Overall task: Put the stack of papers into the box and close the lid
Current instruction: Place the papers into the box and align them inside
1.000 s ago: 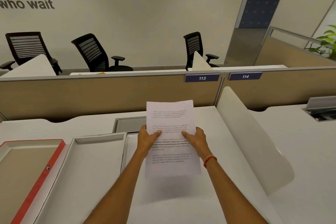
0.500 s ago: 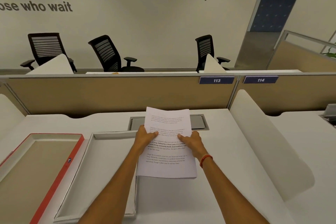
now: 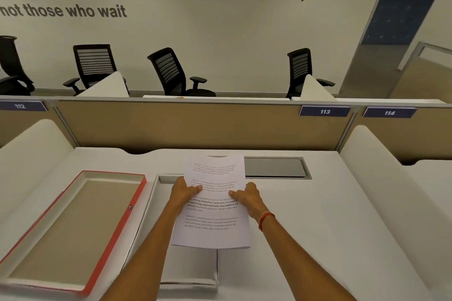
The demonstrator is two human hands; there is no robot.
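papers (image 3: 215,205) held above box (image 3: 188,273)

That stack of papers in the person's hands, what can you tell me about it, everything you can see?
The stack of papers is white sheets printed with short blocks of black text, some of it bold. It is held lengthwise above the open white box, its right part hanging over the desk. The left hand and right hand grip its side edges, thumbs on top. The far end curls slightly.
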